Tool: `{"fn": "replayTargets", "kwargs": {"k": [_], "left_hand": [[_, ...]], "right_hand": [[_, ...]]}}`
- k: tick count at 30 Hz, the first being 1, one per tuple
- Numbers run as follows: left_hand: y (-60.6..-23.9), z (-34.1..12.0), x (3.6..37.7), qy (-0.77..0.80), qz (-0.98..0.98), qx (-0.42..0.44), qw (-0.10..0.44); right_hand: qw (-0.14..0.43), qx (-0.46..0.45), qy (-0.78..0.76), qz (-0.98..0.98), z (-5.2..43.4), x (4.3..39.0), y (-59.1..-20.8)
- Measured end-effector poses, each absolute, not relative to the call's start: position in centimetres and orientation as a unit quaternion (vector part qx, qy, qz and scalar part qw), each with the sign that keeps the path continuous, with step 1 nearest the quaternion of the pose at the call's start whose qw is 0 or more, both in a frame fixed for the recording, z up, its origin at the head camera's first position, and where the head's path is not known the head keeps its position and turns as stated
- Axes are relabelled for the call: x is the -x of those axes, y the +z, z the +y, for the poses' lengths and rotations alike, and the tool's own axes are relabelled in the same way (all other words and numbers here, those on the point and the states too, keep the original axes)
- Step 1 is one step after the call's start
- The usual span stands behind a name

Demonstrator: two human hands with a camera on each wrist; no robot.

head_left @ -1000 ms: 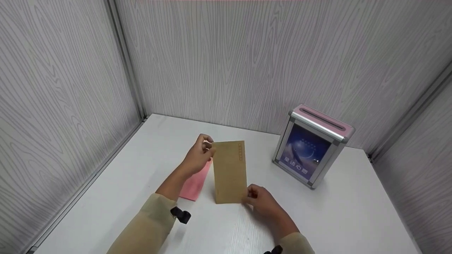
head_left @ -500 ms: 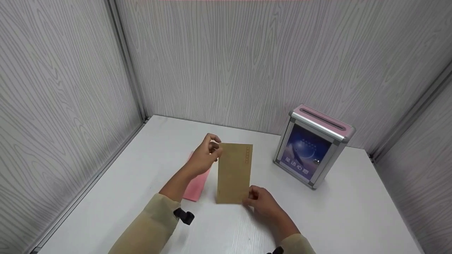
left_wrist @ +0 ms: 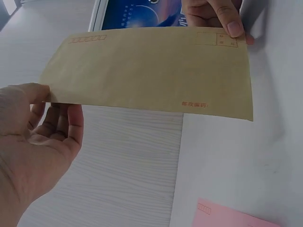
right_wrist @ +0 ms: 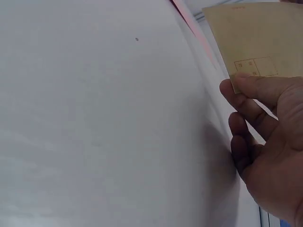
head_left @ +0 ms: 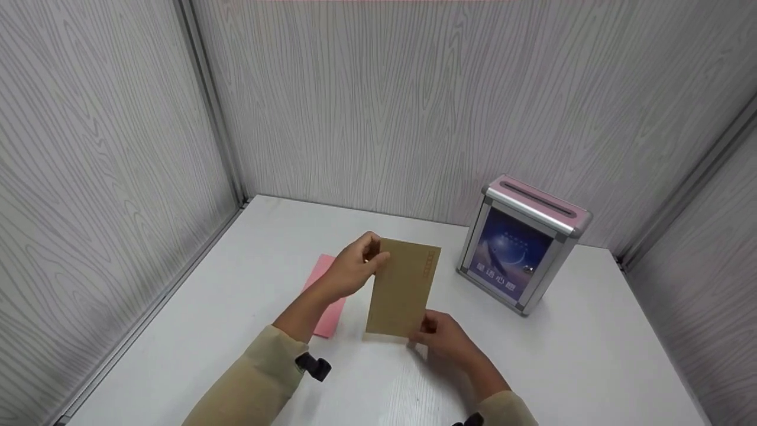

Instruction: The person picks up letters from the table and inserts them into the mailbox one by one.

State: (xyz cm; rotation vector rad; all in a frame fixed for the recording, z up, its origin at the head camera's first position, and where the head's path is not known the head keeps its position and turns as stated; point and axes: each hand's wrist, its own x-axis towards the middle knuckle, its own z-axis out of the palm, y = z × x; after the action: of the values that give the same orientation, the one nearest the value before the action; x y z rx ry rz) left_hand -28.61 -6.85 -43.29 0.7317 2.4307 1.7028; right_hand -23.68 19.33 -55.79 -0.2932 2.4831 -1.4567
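Note:
Both hands hold a brown paper envelope (head_left: 403, 290) above the table, tilted slightly to the right. My left hand (head_left: 356, 266) pinches it near its upper left corner. At its lower right corner it is pinched by my right hand (head_left: 445, 336), thumb on the front, as the right wrist view shows with the thumb by a printed stamp box on the envelope (right_wrist: 255, 40). Red postcode squares run along one end of the envelope (left_wrist: 147, 71) in the left wrist view. A pink envelope (head_left: 331, 319) lies on the table, partly hidden behind the left forearm.
A silver-framed box (head_left: 520, 248) with a pink slotted top and a blue poster stands on the white table (head_left: 568, 373) at the right. Wood-grain panels (head_left: 366, 106) enclose the table at the back and both sides.
My left hand has moved right, bringing the envelope's top with it, so the envelope now leans right. My right hand has shifted only slightly. More of the pink envelope's far end shows.

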Motion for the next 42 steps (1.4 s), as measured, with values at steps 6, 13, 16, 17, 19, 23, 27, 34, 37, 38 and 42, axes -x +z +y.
{"fn": "replayTargets", "kwargs": {"k": [6, 13, 16, 17, 19, 23, 27, 34, 37, 38, 42], "left_hand": [[-42.4, -6.2, 28.1, 0.548, 0.799, -0.247, 0.035], [-41.9, -5.7, 27.6, 0.526, 0.805, -0.274, 0.037], [-41.9, -5.5, 27.5, 0.525, 0.805, -0.274, 0.042], [-42.0, -5.4, 27.5, 0.524, 0.805, -0.274, 0.043], [-42.0, -5.3, 27.4, 0.523, 0.805, -0.276, 0.048], [-42.0, -5.0, 27.3, 0.517, 0.804, -0.287, 0.056], [-41.8, -4.6, 27.2, 0.511, 0.804, -0.298, 0.064], [-41.9, -3.9, 27.0, 0.498, 0.807, -0.307, 0.076], [-41.9, -3.7, 27.1, 0.502, 0.806, -0.305, 0.079], [-41.9, -3.5, 27.1, 0.503, 0.805, -0.304, 0.079], [-42.0, -3.1, 26.9, 0.509, 0.8, -0.306, 0.085]], "right_hand": [[0.139, 0.125, -0.484, 0.855, 20.0, 23.9, -53.8], [0.126, 0.152, -0.443, 0.875, 21.8, 23.7, -49.6], [0.105, 0.144, -0.44, 0.88, 22.4, 23.5, -47.4], [0.094, 0.141, -0.44, 0.882, 22.6, 23.3, -46.6], [0.069, 0.131, -0.442, 0.884, 22.9, 23.0, -45.2], [0.013, 0.118, -0.443, 0.889, 23.5, 22.4, -42.8], [-0.036, 0.107, -0.458, 0.882, 23.8, 21.9, -41.2], [-0.059, 0.099, -0.48, 0.87, 24.1, 21.2, -40.3], [-0.068, 0.101, -0.481, 0.868, 24.2, 21.1, -40.2], [-0.07, 0.102, -0.48, 0.869, 24.2, 21.1, -40.2], [-0.07, 0.097, -0.483, 0.868, 24.4, 20.9, -40.5]]}}
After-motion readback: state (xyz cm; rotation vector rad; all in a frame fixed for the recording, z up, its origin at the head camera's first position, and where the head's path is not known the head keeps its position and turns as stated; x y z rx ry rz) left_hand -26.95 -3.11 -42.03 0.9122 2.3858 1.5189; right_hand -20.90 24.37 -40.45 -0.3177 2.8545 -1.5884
